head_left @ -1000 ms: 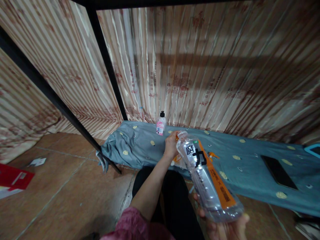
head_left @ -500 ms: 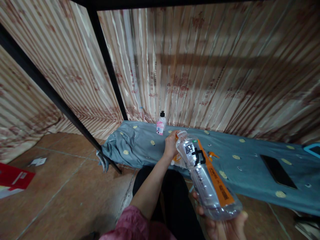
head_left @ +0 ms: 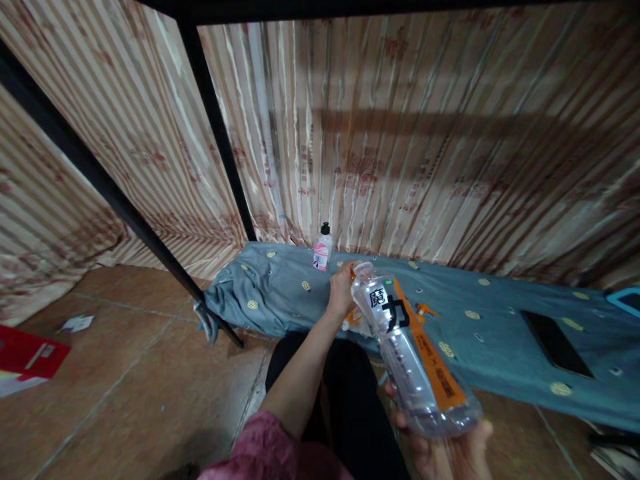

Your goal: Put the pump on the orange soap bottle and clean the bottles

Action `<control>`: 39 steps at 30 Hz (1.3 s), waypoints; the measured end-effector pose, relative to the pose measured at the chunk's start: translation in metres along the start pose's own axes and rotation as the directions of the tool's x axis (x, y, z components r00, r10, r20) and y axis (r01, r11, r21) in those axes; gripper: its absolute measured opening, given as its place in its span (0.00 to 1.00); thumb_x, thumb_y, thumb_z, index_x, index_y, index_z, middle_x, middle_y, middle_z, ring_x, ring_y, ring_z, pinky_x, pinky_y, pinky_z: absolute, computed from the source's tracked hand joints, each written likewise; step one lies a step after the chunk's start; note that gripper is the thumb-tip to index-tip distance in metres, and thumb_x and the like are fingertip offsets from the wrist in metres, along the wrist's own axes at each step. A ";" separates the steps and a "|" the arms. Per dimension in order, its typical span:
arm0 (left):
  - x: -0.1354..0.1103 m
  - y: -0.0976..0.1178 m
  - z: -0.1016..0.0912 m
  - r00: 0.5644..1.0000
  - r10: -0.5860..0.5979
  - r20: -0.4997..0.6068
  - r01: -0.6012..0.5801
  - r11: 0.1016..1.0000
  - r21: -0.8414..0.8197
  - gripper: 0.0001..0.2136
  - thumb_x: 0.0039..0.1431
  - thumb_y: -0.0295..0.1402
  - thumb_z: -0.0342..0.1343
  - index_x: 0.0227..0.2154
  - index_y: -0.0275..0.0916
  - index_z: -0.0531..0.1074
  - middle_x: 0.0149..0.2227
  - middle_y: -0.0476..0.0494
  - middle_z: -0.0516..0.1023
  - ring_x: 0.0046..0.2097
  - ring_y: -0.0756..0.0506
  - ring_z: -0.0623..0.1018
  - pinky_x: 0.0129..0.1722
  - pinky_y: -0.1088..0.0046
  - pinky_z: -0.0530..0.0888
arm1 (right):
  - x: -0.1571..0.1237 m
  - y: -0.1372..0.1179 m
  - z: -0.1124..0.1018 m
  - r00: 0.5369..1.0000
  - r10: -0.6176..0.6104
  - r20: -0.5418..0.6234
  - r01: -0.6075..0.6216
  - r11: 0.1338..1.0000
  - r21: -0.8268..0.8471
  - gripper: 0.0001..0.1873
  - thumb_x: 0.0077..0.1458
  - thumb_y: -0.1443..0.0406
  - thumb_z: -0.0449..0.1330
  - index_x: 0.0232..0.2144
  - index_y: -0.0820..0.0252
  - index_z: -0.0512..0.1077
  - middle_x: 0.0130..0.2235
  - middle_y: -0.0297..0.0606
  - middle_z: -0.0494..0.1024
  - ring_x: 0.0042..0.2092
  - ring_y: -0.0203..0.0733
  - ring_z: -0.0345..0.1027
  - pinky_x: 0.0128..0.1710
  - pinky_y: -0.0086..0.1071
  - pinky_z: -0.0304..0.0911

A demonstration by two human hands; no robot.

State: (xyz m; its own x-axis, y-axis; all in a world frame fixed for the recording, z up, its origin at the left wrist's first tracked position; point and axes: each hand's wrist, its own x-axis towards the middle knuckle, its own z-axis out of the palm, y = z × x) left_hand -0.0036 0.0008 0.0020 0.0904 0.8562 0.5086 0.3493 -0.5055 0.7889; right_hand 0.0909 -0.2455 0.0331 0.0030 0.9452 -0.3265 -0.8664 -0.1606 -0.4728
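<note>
A clear plastic bottle (head_left: 407,353) with an orange label strip and black characters is tilted across my lap, its mouth up and to the left. My right hand (head_left: 445,447) is closed around its base from below. Beside the bottle's mouth, my left hand (head_left: 343,290) is closed with its fingers on an orange bottle cap (head_left: 355,269), which the hand partly hides. Behind the bottle's neck, a crumpled clear and orange plastic piece (head_left: 356,321) lies on the bedding, partly covered.
On the blue-grey bedding (head_left: 285,307) are a pump bottle (head_left: 323,247), a small orange item (head_left: 426,311), a black phone (head_left: 556,343) and a blue-rimmed object (head_left: 625,298). A black bed post (head_left: 215,127) stands left. A red box (head_left: 33,353) is on the floor.
The base of the clear bottle has shifted very slightly left and up, along with my right hand. My left hand stays at the mouth.
</note>
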 end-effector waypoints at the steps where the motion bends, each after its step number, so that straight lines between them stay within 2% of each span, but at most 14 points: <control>1: 0.000 0.000 0.000 1.000 -0.004 0.000 0.004 1.000 0.001 0.09 0.55 0.31 0.56 0.39 0.36 0.73 0.40 0.41 0.79 0.41 0.44 0.78 0.44 0.68 0.74 | 0.000 0.000 0.000 1.000 -0.013 0.004 0.013 1.000 -0.007 0.32 0.30 0.47 0.70 0.41 0.50 0.78 0.42 0.51 0.81 0.33 0.43 0.77 0.25 0.22 0.69; 7: 0.000 0.002 -0.002 1.000 0.001 0.009 -0.001 1.000 0.003 0.08 0.55 0.31 0.56 0.38 0.37 0.73 0.39 0.41 0.78 0.41 0.45 0.78 0.43 0.68 0.74 | 0.000 0.002 0.000 1.000 -0.007 0.006 0.007 1.000 -0.017 0.32 0.31 0.46 0.69 0.41 0.49 0.78 0.42 0.50 0.81 0.33 0.41 0.77 0.25 0.20 0.68; 15: -0.002 0.001 -0.001 1.000 0.002 0.006 -0.002 1.000 -0.020 0.09 0.56 0.31 0.55 0.39 0.36 0.73 0.40 0.41 0.78 0.42 0.45 0.77 0.44 0.68 0.73 | 0.001 0.000 -0.002 0.999 0.041 -0.002 -0.041 0.999 0.030 0.33 0.28 0.49 0.72 0.41 0.49 0.78 0.42 0.51 0.81 0.33 0.43 0.78 0.25 0.22 0.69; 22: -0.001 -0.001 0.000 0.999 -0.023 0.022 0.024 1.000 -0.014 0.09 0.54 0.29 0.56 0.39 0.37 0.73 0.40 0.42 0.78 0.41 0.45 0.78 0.43 0.69 0.74 | 0.001 0.002 0.000 1.000 -0.021 0.011 0.021 1.000 0.000 0.32 0.31 0.47 0.69 0.42 0.51 0.77 0.41 0.52 0.81 0.32 0.43 0.78 0.25 0.21 0.69; 39: -0.003 0.003 -0.003 1.000 -0.011 0.010 0.011 0.999 -0.044 0.08 0.55 0.31 0.55 0.38 0.37 0.72 0.40 0.42 0.78 0.42 0.45 0.78 0.43 0.70 0.73 | 0.002 0.004 -0.002 1.000 0.013 0.001 -0.013 1.000 0.012 0.32 0.29 0.47 0.71 0.41 0.49 0.78 0.41 0.50 0.82 0.33 0.42 0.77 0.25 0.21 0.68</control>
State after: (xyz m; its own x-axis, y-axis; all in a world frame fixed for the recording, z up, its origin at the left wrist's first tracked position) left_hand -0.0060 -0.0041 0.0039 0.0962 0.8626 0.4967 0.3086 -0.5003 0.8090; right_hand 0.0885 -0.2454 0.0287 -0.0086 0.9433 -0.3318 -0.8725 -0.1692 -0.4584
